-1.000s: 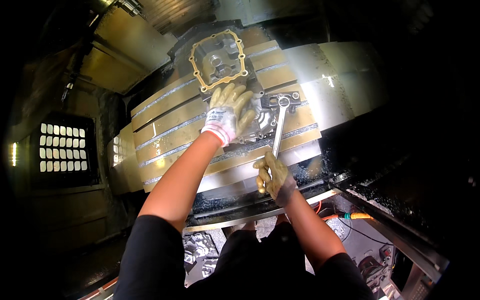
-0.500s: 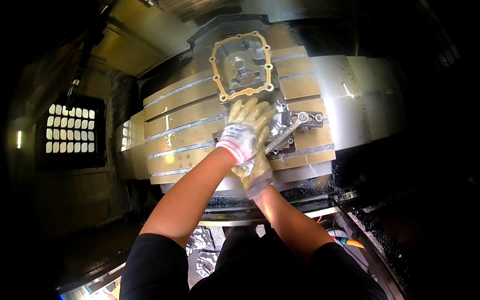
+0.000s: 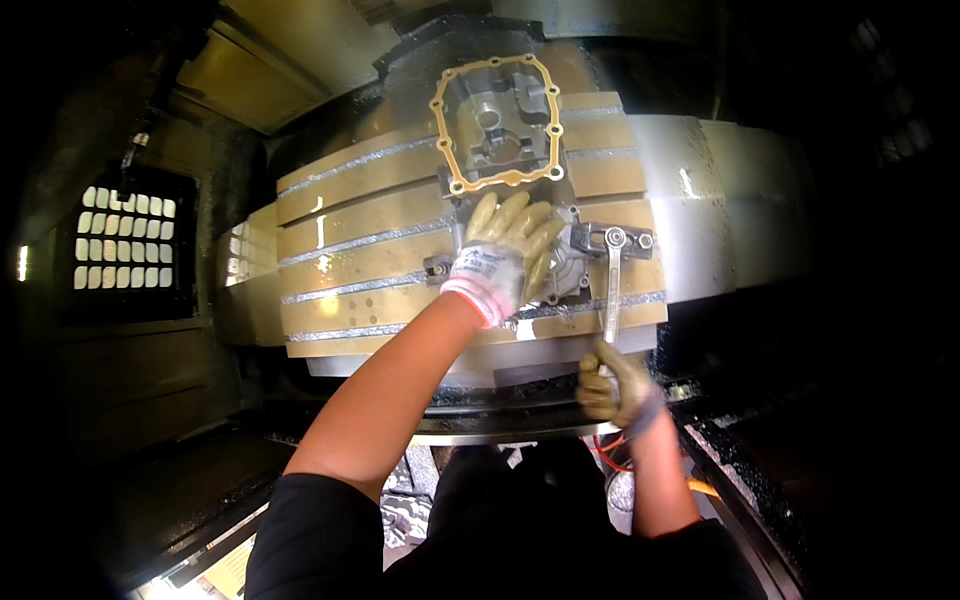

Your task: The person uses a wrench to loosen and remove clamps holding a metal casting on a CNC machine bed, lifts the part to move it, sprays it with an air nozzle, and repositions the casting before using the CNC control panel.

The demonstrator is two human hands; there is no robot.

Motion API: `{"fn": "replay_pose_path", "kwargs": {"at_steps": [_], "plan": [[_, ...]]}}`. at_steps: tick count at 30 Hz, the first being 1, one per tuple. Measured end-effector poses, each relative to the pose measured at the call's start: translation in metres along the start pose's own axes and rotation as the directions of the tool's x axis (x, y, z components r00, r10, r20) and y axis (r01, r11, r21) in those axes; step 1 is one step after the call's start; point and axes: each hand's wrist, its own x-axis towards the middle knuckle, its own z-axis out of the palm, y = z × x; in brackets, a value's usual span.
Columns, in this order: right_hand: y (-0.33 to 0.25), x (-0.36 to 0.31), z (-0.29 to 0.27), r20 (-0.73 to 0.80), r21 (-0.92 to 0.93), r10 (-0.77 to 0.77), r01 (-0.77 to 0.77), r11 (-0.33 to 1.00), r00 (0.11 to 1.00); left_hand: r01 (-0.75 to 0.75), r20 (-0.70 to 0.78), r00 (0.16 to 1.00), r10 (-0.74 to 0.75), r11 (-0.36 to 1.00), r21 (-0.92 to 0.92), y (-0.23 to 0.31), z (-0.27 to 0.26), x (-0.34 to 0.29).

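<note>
My left hand, in a coated work glove, lies flat with fingers spread on a grey cast metal part, which it partly covers. Gloved too, my right hand is wrapped round the lower end of a long steel wrench. The wrench's ring end sits over a bolt on a dark clamp at the casting's right side. Another clamp shows left of my left hand. Beyond my fingers stands a larger open housing with a tan machined rim.
Beneath the parts is a slotted machine table, with metal chips in its grooves. A pale metal cover adjoins it on the right. A grid-like lit window is at the left. More castings lie below the front edge.
My right hand has swung right and toward me with the wrench, away from under my left wrist. The wrench now points nearly straight at me. My left hand stays on the casting.
</note>
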Motion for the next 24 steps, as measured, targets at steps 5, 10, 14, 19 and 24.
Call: {"fn": "replay_pose_path", "kwargs": {"at_steps": [5, 10, 14, 19, 24], "plan": [[-0.027, -0.050, -0.025, -0.252, -0.278, -0.306, 0.235, 0.931, 0.918, 0.003, -0.003, 1.000, -0.003, 0.999, -0.045, 0.000, -0.006, -0.001], [-0.097, -0.078, -0.053, -0.424, -0.453, -0.676, 0.505, 0.735, 0.603, 0.019, -0.027, 0.999, -0.021, 0.996, -0.085, -0.001, 0.000, 0.000], [-0.191, -0.055, -0.052, -0.537, -0.485, -0.672, 0.465, 0.740, 0.509, 0.015, -0.043, 0.999, -0.020, 0.995, -0.102, -0.002, -0.002, 0.000], [-0.276, -0.032, -0.066, -0.104, -0.718, -0.688, 0.424, 0.551, 0.719, 0.008, -0.043, 0.999, -0.013, 0.995, -0.100, -0.002, -0.001, -0.003], [-0.280, -0.030, -0.073, 0.042, -0.424, -0.721, 0.666, 0.614, 0.691, -0.017, -0.057, 0.998, 0.014, 0.998, -0.053, -0.001, 0.004, -0.010]]}}
